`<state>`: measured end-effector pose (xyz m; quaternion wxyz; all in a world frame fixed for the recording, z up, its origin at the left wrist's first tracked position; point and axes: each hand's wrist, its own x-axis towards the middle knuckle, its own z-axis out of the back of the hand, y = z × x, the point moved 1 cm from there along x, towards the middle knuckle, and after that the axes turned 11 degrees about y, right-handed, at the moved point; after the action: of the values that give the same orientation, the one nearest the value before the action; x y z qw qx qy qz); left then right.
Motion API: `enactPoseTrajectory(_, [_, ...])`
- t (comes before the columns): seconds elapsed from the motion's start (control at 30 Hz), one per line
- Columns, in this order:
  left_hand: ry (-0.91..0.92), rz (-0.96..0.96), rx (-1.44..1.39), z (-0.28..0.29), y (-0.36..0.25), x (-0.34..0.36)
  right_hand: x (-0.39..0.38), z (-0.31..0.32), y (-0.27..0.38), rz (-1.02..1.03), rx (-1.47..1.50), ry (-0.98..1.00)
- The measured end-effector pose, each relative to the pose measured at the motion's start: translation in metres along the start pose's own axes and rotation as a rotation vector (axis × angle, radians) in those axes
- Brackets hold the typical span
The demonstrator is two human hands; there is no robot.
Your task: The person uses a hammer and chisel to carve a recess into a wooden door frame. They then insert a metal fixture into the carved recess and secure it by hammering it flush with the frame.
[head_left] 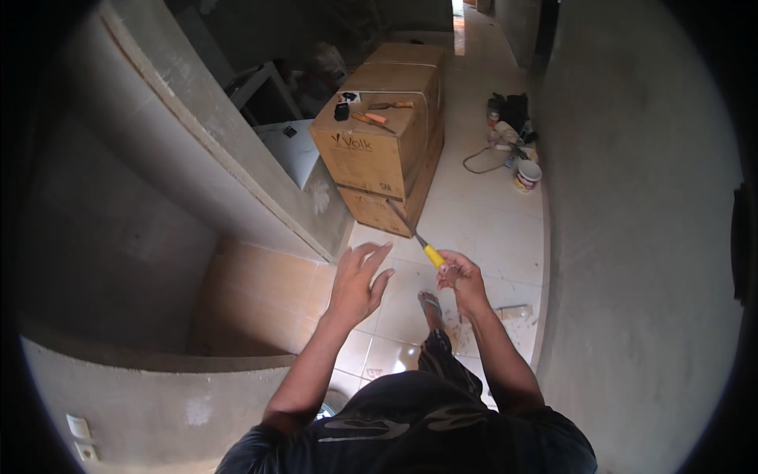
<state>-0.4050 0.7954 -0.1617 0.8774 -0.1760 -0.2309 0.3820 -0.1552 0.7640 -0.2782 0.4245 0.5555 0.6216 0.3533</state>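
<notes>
Right hand [466,286]: fingers curled around the yellow handle [433,256] of a long-shafted hand tool [407,223], thumb side up near the handle's rear; exact finger contact partly hidden. Left hand [360,283]: empty, fingers spread and slightly bent, thumb apart, level with the right fingers but not touching the tool.

Tool is in the air; shaft runs forward and leftward from the right fingers, tip beyond the left fingertips and, in view, overlapping the lower front of the cardboard carton [367,166]; contact can't be told, likely none. Chisel, screwdriver or file: can't tell.

Handling, judged by look: light to moderate, stiff all through, not fragile. Shaft looks like metal, probably slick and maybe sharp at the tip; handle looks like smooth plastic, could slip in a sweaty palm. Best hold: full wrap on the yellow part, where the right fingers are; left fingers could steady mid-shaft, clear of the tip.

Farther ahead of the fingers, wood-handled tools [391,105] lie on the carton top; white bucket [527,175] ahead and right of the right fingers, on the tiled floor [497,229].
</notes>
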Motion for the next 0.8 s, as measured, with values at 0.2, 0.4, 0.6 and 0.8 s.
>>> enactPoseTrajectory(0.2, [0.508, 0.431, -0.185, -0.073, 0.124, -0.019, 0.277, 0.038, 0.030, 0.261, -0.719, -0.122])
enactPoseTrajectory(0.4, [0.810, 0.586, -0.260, -0.131, 0.181, -0.074, 0.501, 0.040, 0.071, 0.346, -1.169, -0.178])
enactPoseTrajectory(0.6, [0.555, 0.980, -0.315, -0.107, 0.186, -0.117, 0.574, 0.006, 0.078, 0.638, -1.455, -0.228])
enactPoseTrajectory(0.8, [0.554, 1.171, -0.307, -0.101, 0.196, -0.159, 0.582, -0.053, 0.064, 0.512, -1.705, 0.065])
